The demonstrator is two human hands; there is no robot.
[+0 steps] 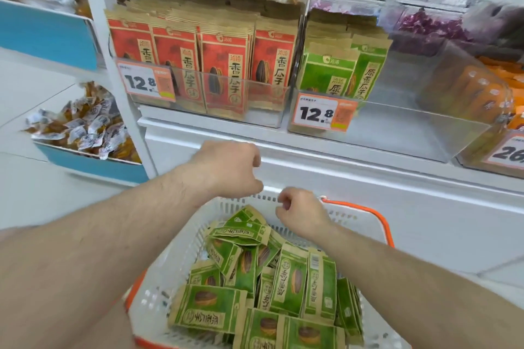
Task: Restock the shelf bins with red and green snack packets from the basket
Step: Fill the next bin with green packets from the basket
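matt kraft-paper packets, perforated plastic basket, clear glossy bins

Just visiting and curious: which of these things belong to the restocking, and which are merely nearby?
Job: basket, green packets in it, red bin, green bin.
Nearby: orange snacks, purple sweets, wrapped snacks at left.
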